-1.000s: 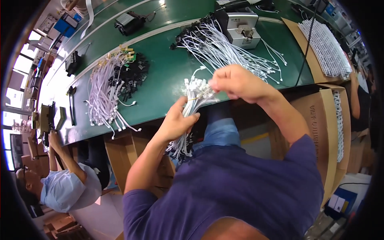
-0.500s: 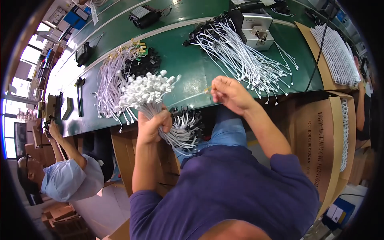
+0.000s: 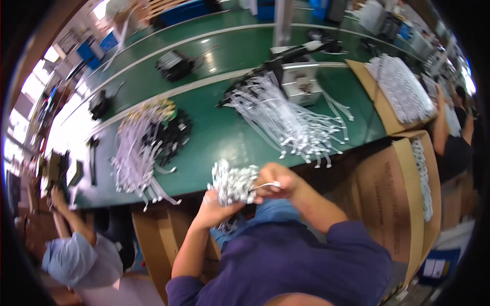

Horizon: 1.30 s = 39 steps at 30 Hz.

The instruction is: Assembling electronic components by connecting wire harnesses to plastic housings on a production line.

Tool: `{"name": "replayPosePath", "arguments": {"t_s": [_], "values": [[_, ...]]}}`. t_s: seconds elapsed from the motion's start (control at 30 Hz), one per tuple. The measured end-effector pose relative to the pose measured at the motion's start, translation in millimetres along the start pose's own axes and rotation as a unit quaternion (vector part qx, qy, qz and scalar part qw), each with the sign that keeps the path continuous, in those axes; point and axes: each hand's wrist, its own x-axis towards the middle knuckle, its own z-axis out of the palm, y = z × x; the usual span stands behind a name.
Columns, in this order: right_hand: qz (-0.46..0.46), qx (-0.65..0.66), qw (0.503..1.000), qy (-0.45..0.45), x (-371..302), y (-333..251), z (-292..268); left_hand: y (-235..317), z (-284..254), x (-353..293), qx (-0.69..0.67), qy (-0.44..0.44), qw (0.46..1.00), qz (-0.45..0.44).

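In front of my body, over the table's near edge, my left hand (image 3: 217, 208) is closed round a thick bundle of thin white cables (image 3: 234, 183). Small white plugs crowd its top, and much of the rest is hidden by my hand and lap. Close against the right side of the bundle, my right hand (image 3: 279, 179) is closed in a pinch. A thin pale strand (image 3: 265, 185) runs between the bundle and these fingers; blur hides whether it is one of the cables.
White cables (image 3: 291, 117) lie beside a metal block-shaped device (image 3: 301, 84). Another cable pile (image 3: 133, 153) with black ends lies left on the green table (image 3: 209, 127). An open carton (image 3: 377, 204) stands right, with white parts (image 3: 400, 86) behind it. A co-worker (image 3: 84, 255) sits left.
The view has tilted, so the table sits differently. My left hand has brought the bundle nearer my body's middle. My right hand, apart from it before, has come in against the plugs.
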Motion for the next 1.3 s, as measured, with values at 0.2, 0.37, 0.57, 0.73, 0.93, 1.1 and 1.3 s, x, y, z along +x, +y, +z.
{"name": "replayPosePath", "arguments": {"t_s": [0.2, 0.37, 0.57, 0.73, 0.93, 1.1, 1.3], "values": [[0.000, -0.026, 0.996, 0.086, -12, 23, 1, -42, -27, -43, -0.413, 0.087, 0.905, -0.054], [0.233, -0.111, 0.912, 0.319, -93, 62, -42, -38, -61, -78, -0.440, 0.090, 0.892, 0.059], [0.281, -0.091, 0.802, 0.520, -130, 114, -120, -49, -86, -134, -0.304, 0.182, 0.935, -0.036], [0.262, -0.206, 0.812, 0.480, -104, 120, -229, -44, -89, -145, -0.300, 0.189, 0.933, -0.059], [0.503, -0.289, 0.775, 0.251, -40, 148, -211, -47, -82, -132, 0.255, 0.017, 0.965, -0.055], [0.350, -0.015, 0.925, 0.144, -134, 154, -119, 56, 22, 0, 0.185, -0.398, 0.897, 0.045], [0.133, 0.038, 0.918, 0.371, -90, 0, 65, 69, 158, 25, 0.329, -0.389, 0.738, 0.442]]}}
